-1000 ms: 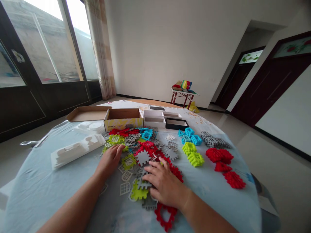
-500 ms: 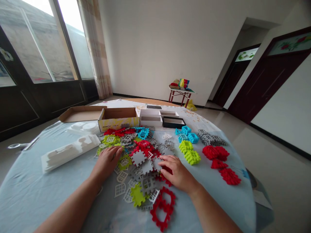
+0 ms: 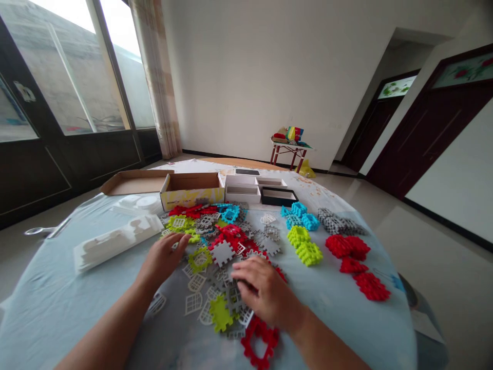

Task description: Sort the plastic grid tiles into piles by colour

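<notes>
My left hand (image 3: 164,261) rests at the left edge of a pile of notched plastic building tiles, fingers apart and holding nothing visible. Close to its fingertips lie lime green tiles (image 3: 199,260). Over the middle of the pile, my right hand (image 3: 265,289) has its fingers curled down and closed; what they hold, if anything, is hidden. A grey tile (image 3: 232,299) shows just below those fingers. Around the hands are a light grey tile (image 3: 223,253), white window pieces (image 3: 193,303), a lime tile (image 3: 221,312) and red frame tiles (image 3: 246,349).
Sorted stacks stand right: blue (image 3: 298,208), lime (image 3: 309,254), grey (image 3: 339,222) and red (image 3: 372,286). Behind the pile are an open cardboard box (image 3: 192,198), white box trays (image 3: 242,193) and a black tray (image 3: 279,196). White packaging (image 3: 117,244) lies left.
My right hand has moved left and toward me over the pile, its fingers curling in. The left hand has shifted slightly left. Grey tiles formerly visible near the right fingers are now out of sight.
</notes>
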`<state>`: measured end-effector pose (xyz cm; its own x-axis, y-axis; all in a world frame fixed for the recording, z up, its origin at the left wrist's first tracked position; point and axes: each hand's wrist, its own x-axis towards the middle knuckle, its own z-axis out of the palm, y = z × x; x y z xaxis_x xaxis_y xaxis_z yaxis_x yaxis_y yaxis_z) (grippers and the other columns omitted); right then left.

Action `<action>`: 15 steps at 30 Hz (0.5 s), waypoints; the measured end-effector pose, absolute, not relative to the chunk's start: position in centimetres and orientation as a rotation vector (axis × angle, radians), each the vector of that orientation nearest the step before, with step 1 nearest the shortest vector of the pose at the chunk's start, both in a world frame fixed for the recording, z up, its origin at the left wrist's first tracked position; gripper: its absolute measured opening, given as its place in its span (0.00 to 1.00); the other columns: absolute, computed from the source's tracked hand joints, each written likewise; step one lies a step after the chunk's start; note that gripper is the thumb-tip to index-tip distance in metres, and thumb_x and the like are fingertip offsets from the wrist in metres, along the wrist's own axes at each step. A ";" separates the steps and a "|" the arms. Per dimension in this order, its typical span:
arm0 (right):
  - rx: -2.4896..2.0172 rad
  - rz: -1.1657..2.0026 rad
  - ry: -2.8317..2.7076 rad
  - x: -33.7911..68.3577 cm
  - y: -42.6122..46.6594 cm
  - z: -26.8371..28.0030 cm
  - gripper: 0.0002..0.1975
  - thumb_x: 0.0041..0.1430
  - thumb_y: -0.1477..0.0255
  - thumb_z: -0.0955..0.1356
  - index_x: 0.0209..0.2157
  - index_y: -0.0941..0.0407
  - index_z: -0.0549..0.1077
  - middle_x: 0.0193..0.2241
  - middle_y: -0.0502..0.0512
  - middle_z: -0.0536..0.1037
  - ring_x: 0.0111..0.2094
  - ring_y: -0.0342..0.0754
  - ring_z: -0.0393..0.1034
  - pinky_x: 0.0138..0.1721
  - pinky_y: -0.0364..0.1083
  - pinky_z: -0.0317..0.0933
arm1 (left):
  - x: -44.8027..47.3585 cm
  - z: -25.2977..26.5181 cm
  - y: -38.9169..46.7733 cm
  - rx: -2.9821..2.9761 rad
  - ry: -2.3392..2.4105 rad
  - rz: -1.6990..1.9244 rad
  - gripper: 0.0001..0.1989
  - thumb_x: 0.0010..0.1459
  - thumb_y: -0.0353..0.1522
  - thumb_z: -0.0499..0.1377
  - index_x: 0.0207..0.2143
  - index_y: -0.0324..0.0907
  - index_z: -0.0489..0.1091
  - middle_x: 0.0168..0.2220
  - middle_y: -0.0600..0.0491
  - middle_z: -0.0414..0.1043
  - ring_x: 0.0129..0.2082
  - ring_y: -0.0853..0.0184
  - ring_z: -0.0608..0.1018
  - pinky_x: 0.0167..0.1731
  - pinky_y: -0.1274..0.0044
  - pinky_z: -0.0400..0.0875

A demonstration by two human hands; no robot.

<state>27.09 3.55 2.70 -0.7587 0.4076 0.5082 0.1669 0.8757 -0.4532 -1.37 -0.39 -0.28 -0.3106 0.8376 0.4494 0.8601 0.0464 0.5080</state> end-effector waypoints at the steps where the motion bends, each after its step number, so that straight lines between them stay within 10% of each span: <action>1: -0.359 0.515 -2.477 26.2 2.8 2.8 0.12 0.55 0.76 0.63 0.42 0.54 0.70 0.42 0.53 0.74 0.45 0.45 0.64 0.49 0.48 0.56 | -1.5 -0.5 -0.3 -1.819 -2.257 -1.139 0.18 0.55 0.45 0.48 0.31 0.42 0.71 0.32 0.52 0.73 0.33 0.67 0.73 0.35 0.78 0.64; 15: -0.410 0.285 -2.915 19.7 1.2 2.5 0.21 0.51 0.56 0.67 0.42 0.56 0.69 0.41 0.57 0.71 0.44 0.53 0.61 0.47 0.52 0.54 | -1.5 -0.1 -0.4 -1.763 -2.236 -1.221 0.19 0.55 0.44 0.47 0.29 0.42 0.72 0.29 0.52 0.72 0.30 0.68 0.72 0.33 0.78 0.64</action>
